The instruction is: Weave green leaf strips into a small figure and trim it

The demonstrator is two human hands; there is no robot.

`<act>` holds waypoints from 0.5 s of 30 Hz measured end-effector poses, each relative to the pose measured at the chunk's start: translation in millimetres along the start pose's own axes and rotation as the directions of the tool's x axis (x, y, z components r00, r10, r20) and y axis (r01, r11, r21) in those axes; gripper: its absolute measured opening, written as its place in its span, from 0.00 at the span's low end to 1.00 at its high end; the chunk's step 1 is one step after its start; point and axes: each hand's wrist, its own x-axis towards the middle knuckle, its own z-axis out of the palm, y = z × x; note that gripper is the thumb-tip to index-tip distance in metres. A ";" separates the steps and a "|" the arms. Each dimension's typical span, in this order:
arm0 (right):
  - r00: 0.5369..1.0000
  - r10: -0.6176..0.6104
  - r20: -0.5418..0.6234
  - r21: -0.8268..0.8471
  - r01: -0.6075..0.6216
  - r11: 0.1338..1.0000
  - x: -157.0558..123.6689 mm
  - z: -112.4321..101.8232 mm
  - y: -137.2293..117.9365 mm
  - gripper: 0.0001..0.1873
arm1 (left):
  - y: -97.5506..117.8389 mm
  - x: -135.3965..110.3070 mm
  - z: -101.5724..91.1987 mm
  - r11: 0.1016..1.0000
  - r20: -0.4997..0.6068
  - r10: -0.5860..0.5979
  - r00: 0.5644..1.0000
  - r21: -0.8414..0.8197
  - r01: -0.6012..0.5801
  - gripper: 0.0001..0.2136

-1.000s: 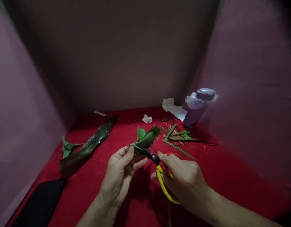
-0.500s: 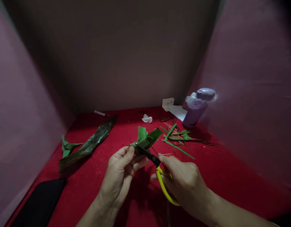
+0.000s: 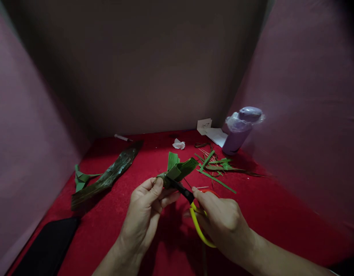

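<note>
My left hand (image 3: pixel 146 205) pinches a folded green leaf piece (image 3: pixel 177 168) between thumb and fingers, its flat ends sticking up and to the right. In my right hand (image 3: pixel 221 222) is a pair of scissors (image 3: pixel 197 224) with a yellow handle loop, a red part behind it and dark blades. The blades reach to the base of the leaf piece, just right of my left thumb. Whether leaf lies between the blades is hard to tell. Part of the red loop is hidden behind my right hand.
Cut leaf strips (image 3: pixel 214 166) and thin sticks lie to the right, near a purple tumbler (image 3: pixel 237 134) and papers (image 3: pixel 215 136). Crumpled tissue (image 3: pixel 178 144) and a syringe-like tube (image 3: pixel 123 137) lie at the back. Leftward are a long leaf (image 3: pixel 110 174), a folded leaf (image 3: pixel 81 178) and a black flat object (image 3: pixel 47 247).
The scissor handles have drawn slightly closer together in my right hand. A narrow flap on the leaf piece has shifted a little. My left hand keeps its place.
</note>
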 end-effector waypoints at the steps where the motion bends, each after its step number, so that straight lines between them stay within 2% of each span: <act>1: 1.000 -0.005 -0.002 0.001 0.005 1.000 -0.3 0.4 0.2 0.13 | 0.2 -0.3 0.3 1.000 0.001 0.005 1.000 0.005 -0.005 0.05; 15: 0.998 -0.048 -0.035 -0.022 0.048 0.999 -2.0 1.4 1.5 0.15 | 0.2 0.2 -0.2 0.999 0.004 0.016 1.000 0.036 -0.016 0.05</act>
